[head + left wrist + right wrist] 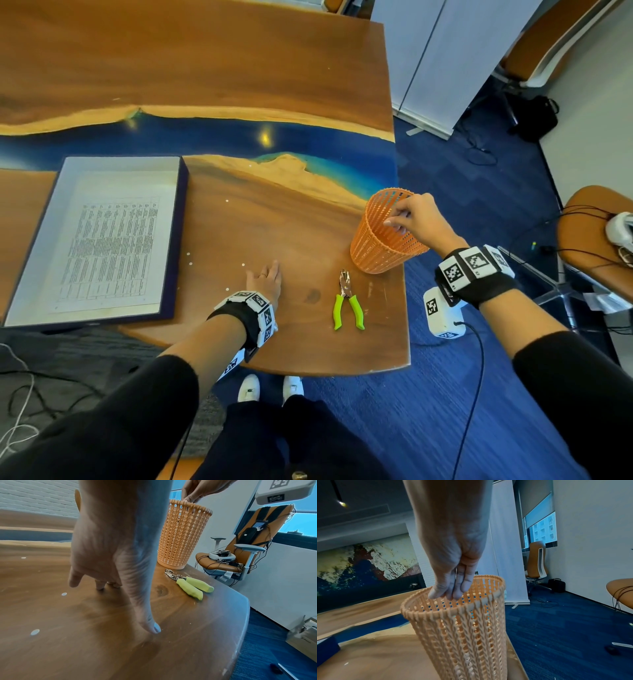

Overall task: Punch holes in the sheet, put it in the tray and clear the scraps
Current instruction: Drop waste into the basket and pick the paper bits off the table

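The printed sheet [109,246] lies in the dark-rimmed tray [177,236] at the left. Several small white paper scraps [243,264] [64,594] dot the wooden table [274,222]. My left hand [267,281] [102,547] rests open on the table among them, fingertips down. The green-handled hole punch [347,305] [188,586] lies untouched to its right. An orange mesh basket [380,246] [180,534] [462,635] stands by the table's right edge. My right hand [411,219] [452,588] hovers at its rim, fingertips bunched together; whether they hold anything is hidden.
The basket stands close to the table's right edge, with blue carpet [445,394] below. An orange chair [596,233] carrying cables and a headset is at the right. Loose cables [20,411] lie on the floor at the lower left.
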Demonstrator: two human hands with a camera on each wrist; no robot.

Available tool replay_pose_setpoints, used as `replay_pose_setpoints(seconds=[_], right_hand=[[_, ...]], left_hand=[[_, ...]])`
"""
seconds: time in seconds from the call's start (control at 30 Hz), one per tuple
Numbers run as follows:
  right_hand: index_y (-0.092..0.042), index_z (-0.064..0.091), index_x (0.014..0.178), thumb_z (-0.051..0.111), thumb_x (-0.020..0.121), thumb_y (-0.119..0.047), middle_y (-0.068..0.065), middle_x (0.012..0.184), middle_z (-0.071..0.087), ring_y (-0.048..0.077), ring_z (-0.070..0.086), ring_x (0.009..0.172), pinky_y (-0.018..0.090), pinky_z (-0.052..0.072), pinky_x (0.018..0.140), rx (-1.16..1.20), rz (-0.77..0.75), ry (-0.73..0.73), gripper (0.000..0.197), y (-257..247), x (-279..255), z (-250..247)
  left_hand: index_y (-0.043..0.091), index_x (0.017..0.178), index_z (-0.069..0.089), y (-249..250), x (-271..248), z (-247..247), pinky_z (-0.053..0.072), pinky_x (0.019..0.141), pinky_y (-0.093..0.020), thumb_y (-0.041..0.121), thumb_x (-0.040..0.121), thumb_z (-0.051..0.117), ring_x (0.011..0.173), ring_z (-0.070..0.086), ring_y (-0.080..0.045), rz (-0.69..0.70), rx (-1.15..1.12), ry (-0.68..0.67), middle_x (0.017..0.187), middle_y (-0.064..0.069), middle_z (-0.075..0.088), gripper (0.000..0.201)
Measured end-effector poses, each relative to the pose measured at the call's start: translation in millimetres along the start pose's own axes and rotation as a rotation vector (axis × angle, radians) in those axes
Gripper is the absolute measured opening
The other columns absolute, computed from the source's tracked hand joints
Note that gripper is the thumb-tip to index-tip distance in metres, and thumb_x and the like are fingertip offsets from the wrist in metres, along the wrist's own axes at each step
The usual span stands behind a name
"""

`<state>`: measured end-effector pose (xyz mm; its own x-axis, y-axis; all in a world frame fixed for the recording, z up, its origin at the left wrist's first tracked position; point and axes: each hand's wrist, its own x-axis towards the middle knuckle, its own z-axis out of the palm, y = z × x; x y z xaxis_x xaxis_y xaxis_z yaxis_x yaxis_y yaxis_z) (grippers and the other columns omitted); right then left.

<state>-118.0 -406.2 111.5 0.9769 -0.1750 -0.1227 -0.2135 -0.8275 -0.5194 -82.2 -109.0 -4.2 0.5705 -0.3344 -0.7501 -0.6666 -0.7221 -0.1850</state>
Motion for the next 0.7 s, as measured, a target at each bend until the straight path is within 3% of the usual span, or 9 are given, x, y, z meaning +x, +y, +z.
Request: replay_pose_setpoints(seconds=[0.13,0.23,0.33,0.5,0.7], right_hand=[[-0.010,0.069,0.067,0.078,0.071,-0.014,0.013,0.073,0.068,0.024,0.059,0.076,0.041,0.052,0.075,-0.060,0.022,0.023,0.010,3,1,1],[-0.010,0.071,0.073,0.072,0.077,-0.010,0.015,0.075,0.068,0.027,0.062,0.075,0.046,0.054,0.076,-0.051,0.014,0.049,0.005,1,1,2],[-0.012,0.069,0.071,0.072,0.078,-0.018,0.009,0.072,0.065,0.022,0.060,0.072,0.044,0.053,0.073,-0.030,0.005,0.066,0.010,-9,0,2],[-0.011,0.065,0.070,0.072,0.078,-0.026,0.004,0.073,0.064,0.015,0.056,0.069,0.027,0.044,0.066,0.004,-0.085,0.062,0.018,-54,2,10],[-0.001,0.066,0.081,0.066,0.084,-0.022,0.014,0.083,0.065,0.024,0.056,0.078,0.033,0.042,0.071,-0.044,-0.188,-0.010,0.021,-118,33,68]], left_hand=[[0.005,0.151,-0.015,-3,0,2,0.017,0.115,-0.051,0.036,0.091,0.060,0.150,-0.001,-0.023,0.018,-0.004,0.031,0.159,-0.006,-0.021,0.101],[0.004,0.150,-0.017,-6,0,2,0.017,0.115,-0.052,0.055,0.078,0.069,0.150,-0.001,-0.025,0.036,0.021,0.019,0.159,-0.006,-0.022,0.123],[0.004,0.150,-0.017,-9,-2,1,0.018,0.116,-0.052,0.063,0.069,0.071,0.150,-0.001,-0.025,0.057,0.033,0.023,0.159,-0.006,-0.021,0.134],[0.007,0.152,-0.010,-21,-1,3,0.022,0.114,-0.049,0.066,0.070,0.069,0.150,0.000,-0.023,0.080,0.026,0.105,0.161,-0.002,-0.012,0.128],[0.006,0.152,-0.005,-58,-7,8,0.021,0.114,-0.048,0.064,0.070,0.070,0.149,-0.002,-0.022,0.023,-0.048,0.177,0.161,-0.004,-0.006,0.126]])
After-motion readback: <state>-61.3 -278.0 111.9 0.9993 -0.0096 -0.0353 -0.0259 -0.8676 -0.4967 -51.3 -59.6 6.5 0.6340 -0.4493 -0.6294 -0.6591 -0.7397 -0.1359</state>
